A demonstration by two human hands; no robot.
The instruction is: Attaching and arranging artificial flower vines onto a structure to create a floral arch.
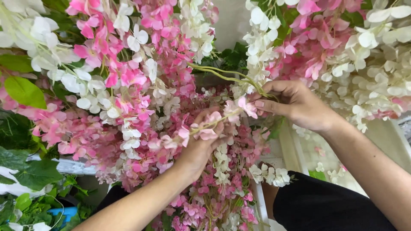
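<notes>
Two bare hands work a single flower strand amid hanging pink and white garlands [128,85]. The right hand [295,105] pinches the green stem [222,77] where it meets the first pink blossoms [244,107], thumb and fingers closed on it; the left hand [201,145] is curled around the strand [201,126] lower down, fingers clenched on its petals. The strand's long axis runs on a slant — from the stem at upper right, through the right hand's pinch, down and leftward across the left hand and on toward a loose pink tip [167,141]. The stem itself arches away up and to the left from the right hand's grip, into the leaves. The right hand is the nearer to the stem end, the left to the flowered end; the two grips sit near each other, not touching. A white frame [295,149] shows below the right wrist, dark cloth [325,205] beneath it, green leaves [25,92] at the left edge.
</notes>
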